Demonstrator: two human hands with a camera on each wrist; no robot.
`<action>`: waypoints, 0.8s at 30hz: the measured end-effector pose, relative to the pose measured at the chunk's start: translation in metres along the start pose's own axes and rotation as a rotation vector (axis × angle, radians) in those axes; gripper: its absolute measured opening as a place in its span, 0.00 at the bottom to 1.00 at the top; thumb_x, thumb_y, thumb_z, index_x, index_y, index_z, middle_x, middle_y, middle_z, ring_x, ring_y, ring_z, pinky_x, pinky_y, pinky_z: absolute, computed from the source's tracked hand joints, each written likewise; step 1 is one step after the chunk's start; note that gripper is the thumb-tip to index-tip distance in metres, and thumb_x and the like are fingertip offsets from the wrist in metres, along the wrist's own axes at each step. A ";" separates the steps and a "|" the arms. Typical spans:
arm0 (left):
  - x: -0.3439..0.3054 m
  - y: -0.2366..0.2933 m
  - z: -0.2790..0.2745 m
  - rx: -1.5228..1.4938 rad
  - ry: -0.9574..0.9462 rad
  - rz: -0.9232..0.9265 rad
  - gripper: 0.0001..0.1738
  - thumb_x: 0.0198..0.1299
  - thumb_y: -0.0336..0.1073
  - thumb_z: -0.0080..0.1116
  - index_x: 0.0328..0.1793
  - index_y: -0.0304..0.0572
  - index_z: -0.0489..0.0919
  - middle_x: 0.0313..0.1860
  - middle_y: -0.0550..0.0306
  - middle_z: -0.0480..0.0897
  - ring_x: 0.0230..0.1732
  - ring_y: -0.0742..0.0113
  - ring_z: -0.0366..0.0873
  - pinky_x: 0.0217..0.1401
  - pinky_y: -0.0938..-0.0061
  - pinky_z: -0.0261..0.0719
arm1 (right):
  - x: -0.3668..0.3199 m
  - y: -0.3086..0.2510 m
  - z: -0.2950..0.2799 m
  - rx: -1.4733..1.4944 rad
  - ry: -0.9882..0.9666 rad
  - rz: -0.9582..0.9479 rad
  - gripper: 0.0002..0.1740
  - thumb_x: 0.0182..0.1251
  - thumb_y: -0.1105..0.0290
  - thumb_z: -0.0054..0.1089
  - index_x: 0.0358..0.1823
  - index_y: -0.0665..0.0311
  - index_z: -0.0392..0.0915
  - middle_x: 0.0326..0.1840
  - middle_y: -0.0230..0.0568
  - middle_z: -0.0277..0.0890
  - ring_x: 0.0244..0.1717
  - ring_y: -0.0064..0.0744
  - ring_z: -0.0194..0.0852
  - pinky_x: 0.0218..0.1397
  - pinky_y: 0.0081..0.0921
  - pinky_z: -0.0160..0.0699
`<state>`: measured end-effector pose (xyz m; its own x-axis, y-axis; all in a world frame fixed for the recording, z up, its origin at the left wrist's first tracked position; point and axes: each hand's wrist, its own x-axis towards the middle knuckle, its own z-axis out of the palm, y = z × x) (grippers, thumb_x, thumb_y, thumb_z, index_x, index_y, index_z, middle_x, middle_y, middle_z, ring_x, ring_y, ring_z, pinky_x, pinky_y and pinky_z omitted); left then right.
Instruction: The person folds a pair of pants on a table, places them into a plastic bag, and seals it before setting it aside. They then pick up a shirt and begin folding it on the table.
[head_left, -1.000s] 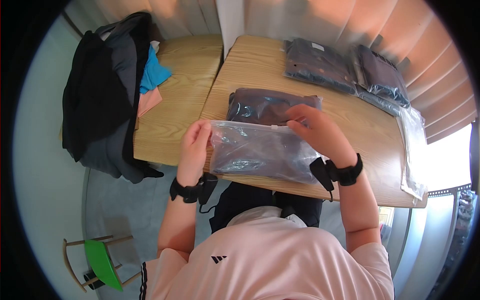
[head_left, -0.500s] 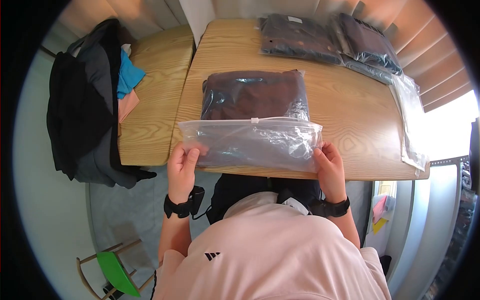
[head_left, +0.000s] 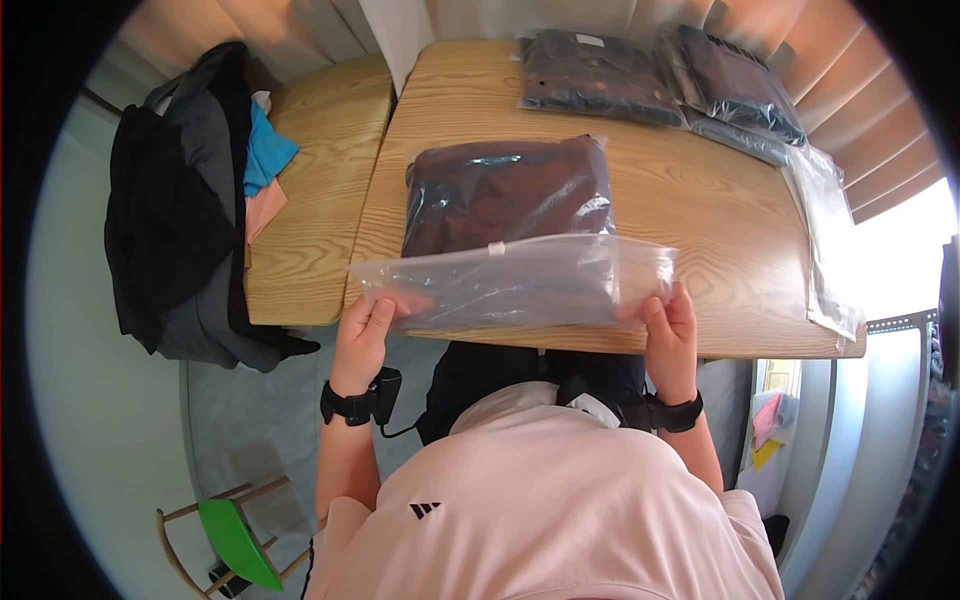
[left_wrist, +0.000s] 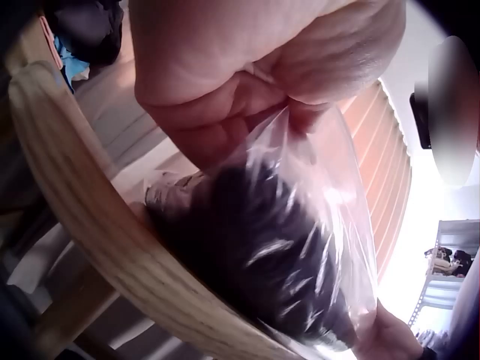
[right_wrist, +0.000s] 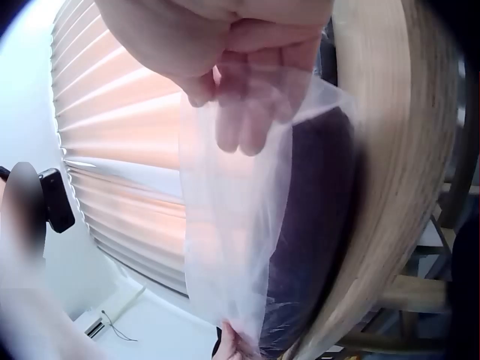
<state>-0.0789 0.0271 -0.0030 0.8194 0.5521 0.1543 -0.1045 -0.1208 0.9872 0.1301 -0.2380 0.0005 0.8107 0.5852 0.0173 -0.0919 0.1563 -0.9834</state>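
A clear plastic zip bag (head_left: pixel 510 275) with a folded dark garment (head_left: pixel 510 190) inside lies at the front edge of the table. Its open-end flap, with a small white slider (head_left: pixel 496 249), is raised toward the person. My left hand (head_left: pixel 362 335) pinches the flap's left side between thumb and fingers. At the right side my right hand (head_left: pixel 672 340) pinches the plastic the same way, its fingers showing through the film in the right wrist view. The left wrist view shows the plastic (left_wrist: pixel 330 202) gathered at the left fingers, with the dark garment beneath.
Packed bags of dark clothing (head_left: pixel 600 80) lie at the table's back right, with flat clear bags (head_left: pixel 825 240) along the right edge. Dark clothes (head_left: pixel 170 210) are heaped on the left table beside a blue cloth (head_left: pixel 268 150). A green chair (head_left: pixel 238 543) stands on the floor.
My right hand has moved from the zip slider to the bag's right side and taken hold there. Slider and flap shifted left and toward the person; the garment now shows more.
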 end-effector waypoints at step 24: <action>-0.006 -0.006 0.030 -0.059 0.190 -0.165 0.16 0.71 0.44 0.42 0.37 0.42 0.72 0.20 0.61 0.74 0.18 0.75 0.71 0.21 0.82 0.69 | 0.047 -0.012 -0.001 -0.069 0.117 -0.038 0.10 0.71 0.66 0.50 0.38 0.65 0.75 0.20 0.23 0.66 0.19 0.11 0.58 0.21 0.11 0.55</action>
<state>-0.0660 -0.0003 -0.0107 0.7083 0.7058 -0.0092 -0.0155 0.0286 0.9995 0.1705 -0.2132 0.0129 0.8751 0.4825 0.0374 -0.0231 0.1189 -0.9926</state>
